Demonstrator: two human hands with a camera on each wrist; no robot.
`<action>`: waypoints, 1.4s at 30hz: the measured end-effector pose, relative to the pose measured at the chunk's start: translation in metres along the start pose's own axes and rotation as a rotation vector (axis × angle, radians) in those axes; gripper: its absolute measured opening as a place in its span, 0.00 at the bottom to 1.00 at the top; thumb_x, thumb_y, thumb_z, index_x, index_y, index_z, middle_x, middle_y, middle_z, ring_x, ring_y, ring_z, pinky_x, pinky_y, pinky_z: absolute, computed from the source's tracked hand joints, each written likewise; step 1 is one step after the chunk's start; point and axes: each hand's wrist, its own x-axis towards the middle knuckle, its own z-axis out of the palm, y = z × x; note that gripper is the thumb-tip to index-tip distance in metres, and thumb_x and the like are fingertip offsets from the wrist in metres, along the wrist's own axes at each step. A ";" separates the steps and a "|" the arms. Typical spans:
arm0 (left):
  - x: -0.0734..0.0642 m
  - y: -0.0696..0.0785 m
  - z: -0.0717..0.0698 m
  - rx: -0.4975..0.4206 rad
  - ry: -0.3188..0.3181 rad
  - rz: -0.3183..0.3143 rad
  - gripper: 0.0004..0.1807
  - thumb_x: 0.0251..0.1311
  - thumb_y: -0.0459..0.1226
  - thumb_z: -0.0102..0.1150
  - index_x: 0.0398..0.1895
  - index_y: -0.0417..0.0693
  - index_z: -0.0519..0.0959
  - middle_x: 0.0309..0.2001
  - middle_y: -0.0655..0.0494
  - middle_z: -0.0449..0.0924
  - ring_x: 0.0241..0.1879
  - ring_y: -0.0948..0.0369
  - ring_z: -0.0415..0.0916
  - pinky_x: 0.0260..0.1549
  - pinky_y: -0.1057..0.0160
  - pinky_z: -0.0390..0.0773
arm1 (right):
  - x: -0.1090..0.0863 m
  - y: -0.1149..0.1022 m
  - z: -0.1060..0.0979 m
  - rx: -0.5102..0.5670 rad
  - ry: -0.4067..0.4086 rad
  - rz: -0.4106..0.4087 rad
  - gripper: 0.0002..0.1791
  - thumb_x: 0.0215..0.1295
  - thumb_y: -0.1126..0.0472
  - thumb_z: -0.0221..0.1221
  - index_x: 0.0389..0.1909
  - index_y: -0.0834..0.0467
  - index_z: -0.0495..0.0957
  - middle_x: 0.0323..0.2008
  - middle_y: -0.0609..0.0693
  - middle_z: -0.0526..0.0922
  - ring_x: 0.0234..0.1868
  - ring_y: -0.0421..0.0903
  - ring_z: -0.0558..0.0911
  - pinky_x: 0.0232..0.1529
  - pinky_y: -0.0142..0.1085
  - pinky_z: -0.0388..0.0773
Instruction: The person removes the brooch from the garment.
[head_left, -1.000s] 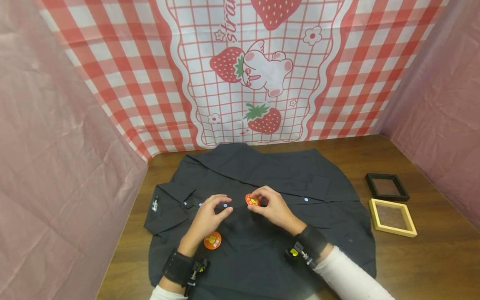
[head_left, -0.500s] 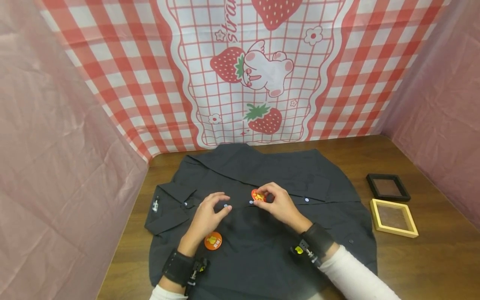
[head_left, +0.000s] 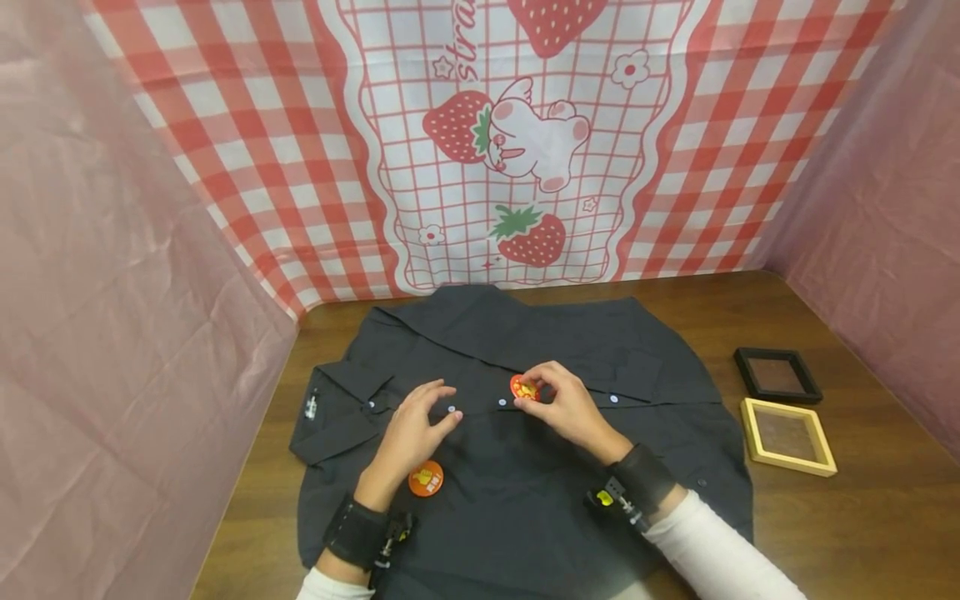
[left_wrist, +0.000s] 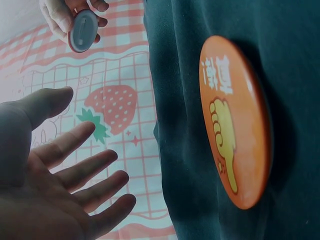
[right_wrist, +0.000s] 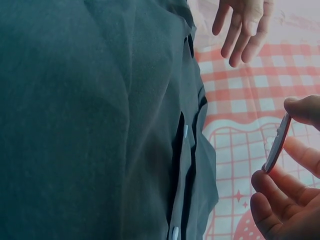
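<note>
My right hand point(head_left: 566, 404) pinches a round red badge point(head_left: 523, 387) with a yellow design, held above the dark shirt point(head_left: 495, 492). In the left wrist view the badge's grey back point(left_wrist: 84, 31) shows a pin bar; the right wrist view has it edge-on between thumb and fingers. My left hand point(head_left: 411, 425) hangs over the shirt with fingers relaxed and holds nothing. An orange badge point(head_left: 425, 478) with a yellow thumbs-up lies face up on the shirt, just beside the left wrist. White buttons point(head_left: 502, 402) run along the shirt's front opening.
On the right of the wooden table point(head_left: 885, 517) lie a black frame point(head_left: 777, 374) and a pale yellow frame point(head_left: 787, 436). A checked strawberry cloth point(head_left: 540, 183) hangs at the back, with pink cloth point(head_left: 127, 317) at both sides.
My right hand has carried the red badge a little to the right and away from me, uncovering a shirt button. My left hand has hardly moved.
</note>
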 end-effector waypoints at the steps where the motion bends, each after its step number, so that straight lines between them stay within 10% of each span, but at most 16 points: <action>1: 0.000 0.000 0.000 0.000 -0.006 0.001 0.22 0.61 0.44 0.63 0.58 0.47 0.78 0.67 0.46 0.71 0.69 0.47 0.65 0.64 0.37 0.64 | 0.000 0.000 -0.001 -0.001 -0.002 0.003 0.16 0.49 0.60 0.74 0.39 0.57 0.82 0.37 0.50 0.81 0.37 0.45 0.78 0.34 0.39 0.77; 42: -0.001 0.002 -0.008 0.003 -0.106 -0.047 0.29 0.63 0.46 0.61 0.66 0.48 0.72 0.72 0.43 0.62 0.74 0.42 0.53 0.67 0.33 0.55 | -0.008 0.003 -0.026 -0.060 0.055 0.027 0.20 0.51 0.58 0.73 0.44 0.57 0.82 0.40 0.52 0.82 0.35 0.49 0.78 0.32 0.31 0.75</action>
